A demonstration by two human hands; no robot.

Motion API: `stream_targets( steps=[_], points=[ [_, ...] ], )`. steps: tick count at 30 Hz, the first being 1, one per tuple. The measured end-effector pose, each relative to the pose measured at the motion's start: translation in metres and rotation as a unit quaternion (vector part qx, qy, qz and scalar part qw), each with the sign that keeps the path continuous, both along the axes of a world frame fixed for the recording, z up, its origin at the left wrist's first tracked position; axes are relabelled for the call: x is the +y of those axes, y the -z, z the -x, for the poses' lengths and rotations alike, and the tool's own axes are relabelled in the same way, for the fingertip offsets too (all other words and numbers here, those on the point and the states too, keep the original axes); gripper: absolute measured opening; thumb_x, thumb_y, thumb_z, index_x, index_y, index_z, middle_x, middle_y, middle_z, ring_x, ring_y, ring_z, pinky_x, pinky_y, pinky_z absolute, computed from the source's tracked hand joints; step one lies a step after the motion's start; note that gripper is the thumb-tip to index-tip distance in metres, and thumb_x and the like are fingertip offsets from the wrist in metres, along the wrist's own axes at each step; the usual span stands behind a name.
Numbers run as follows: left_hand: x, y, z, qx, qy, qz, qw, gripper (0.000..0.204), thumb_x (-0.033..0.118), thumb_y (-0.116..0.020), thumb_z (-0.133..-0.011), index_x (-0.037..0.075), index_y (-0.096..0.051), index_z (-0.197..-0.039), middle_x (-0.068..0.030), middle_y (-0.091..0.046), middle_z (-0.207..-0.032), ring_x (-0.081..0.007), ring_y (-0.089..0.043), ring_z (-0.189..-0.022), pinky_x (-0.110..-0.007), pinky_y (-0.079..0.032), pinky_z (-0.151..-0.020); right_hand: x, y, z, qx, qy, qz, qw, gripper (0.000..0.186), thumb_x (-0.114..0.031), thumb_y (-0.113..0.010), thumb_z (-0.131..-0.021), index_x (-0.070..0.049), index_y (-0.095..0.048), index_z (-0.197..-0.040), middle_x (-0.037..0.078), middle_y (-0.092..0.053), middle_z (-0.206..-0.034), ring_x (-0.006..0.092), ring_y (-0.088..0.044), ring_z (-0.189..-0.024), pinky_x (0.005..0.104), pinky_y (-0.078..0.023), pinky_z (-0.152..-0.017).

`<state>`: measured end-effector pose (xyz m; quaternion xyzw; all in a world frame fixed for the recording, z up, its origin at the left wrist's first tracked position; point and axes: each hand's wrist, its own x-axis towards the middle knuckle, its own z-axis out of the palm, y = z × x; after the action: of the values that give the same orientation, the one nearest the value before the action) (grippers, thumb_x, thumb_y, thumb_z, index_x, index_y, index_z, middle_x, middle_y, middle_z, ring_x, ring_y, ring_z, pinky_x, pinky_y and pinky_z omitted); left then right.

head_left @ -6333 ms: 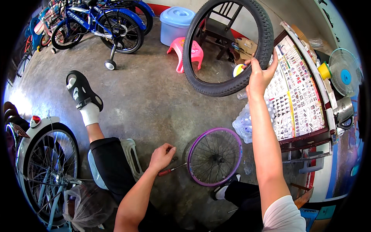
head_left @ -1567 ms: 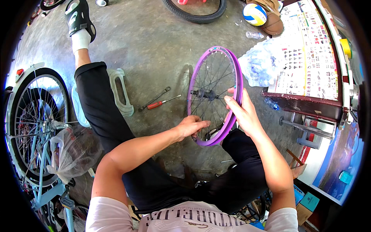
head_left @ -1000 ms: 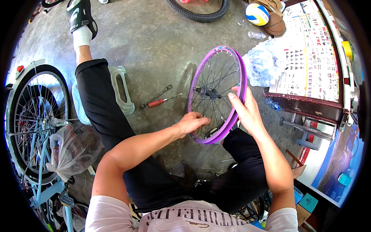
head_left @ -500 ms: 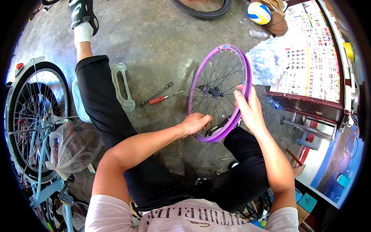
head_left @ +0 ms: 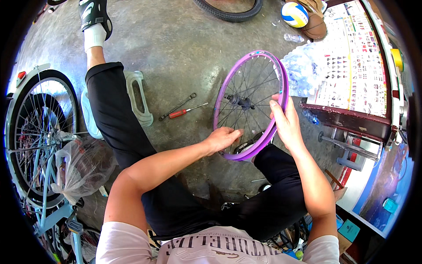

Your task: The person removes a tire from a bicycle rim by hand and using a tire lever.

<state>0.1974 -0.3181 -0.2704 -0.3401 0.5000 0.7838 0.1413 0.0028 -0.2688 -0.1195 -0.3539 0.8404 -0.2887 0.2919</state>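
Note:
A purple bicycle wheel [head_left: 285, 79] without a tyre is held up at a tilt between my two hands. Dark spokes run from its black hub [head_left: 239, 102] to the rim. My left hand [head_left: 223, 140] is closed at the lower left of the rim, thumb pointing inward across the spokes. On the right side, my right hand [head_left: 286, 124] grips the rim, thumb on the near face and fingers partly hidden behind it. A red-handled screwdriver [head_left: 179, 113] and a dark wrench [head_left: 176, 107] lie side by side on the concrete floor left of the wheel.
A pale blue plastic stool [head_left: 141, 99] stands by my left leg. At left is a light blue bicycle [head_left: 46, 171] with a plastic bag [head_left: 83, 163]. A tyre [head_left: 233, 16], volleyball [head_left: 294, 15] and basketball [head_left: 314, 26] lie farther off. A paper-covered table [head_left: 351, 61] bounds the right.
The wheel has shifted slightly to the right and turned a little, with my right hand moving along with it. My left hand stays nearly in place; the tools have not moved.

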Motion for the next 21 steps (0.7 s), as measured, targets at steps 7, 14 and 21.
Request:
stream_targets(
  steps=[7, 14, 21],
  points=[
    [-0.003, 0.005, 0.001, 0.011, -0.015, -0.023, 1.000, 0.065, 0.067, -0.059, -0.098, 0.003, -0.072, -0.092, -0.0050, -0.061, -0.082, -0.0175, -0.057, -0.073, -0.037, -0.048, -0.065, 0.001, 0.001, 0.000, -0.019, 0.012, 0.011, 1.000, 0.039, -0.034, -0.065, -0.107, -0.003, -0.058, -0.129, 0.003, -0.062, -0.085, 0.0135, -0.061, -0.079, 0.0331, -0.050, -0.073],
    [0.000, 0.015, 0.003, 0.041, 0.004, 0.005, 0.999, 0.061, 0.063, -0.057, -0.102, 0.003, -0.071, -0.101, -0.0052, -0.062, -0.086, -0.0174, -0.058, -0.075, -0.038, -0.051, -0.068, 0.000, 0.001, 0.004, -0.005, 0.021, 0.003, 1.000, 0.039, -0.036, -0.065, -0.107, -0.002, -0.061, -0.127, 0.004, -0.063, -0.085, 0.0142, -0.062, -0.079, 0.0329, -0.050, -0.074],
    [-0.020, 0.065, -0.004, -0.025, 0.029, 0.293, 0.955, 0.048, 0.040, -0.069, -0.103, 0.001, -0.068, -0.130, -0.0147, -0.075, -0.120, -0.0236, -0.072, -0.111, -0.039, -0.056, -0.097, -0.002, -0.008, 0.034, -0.013, 0.056, -0.016, 0.998, 0.043, -0.038, -0.065, -0.108, 0.000, -0.064, -0.129, 0.003, -0.063, -0.093, 0.0136, -0.061, -0.086, 0.0315, -0.050, -0.080]
  ],
)
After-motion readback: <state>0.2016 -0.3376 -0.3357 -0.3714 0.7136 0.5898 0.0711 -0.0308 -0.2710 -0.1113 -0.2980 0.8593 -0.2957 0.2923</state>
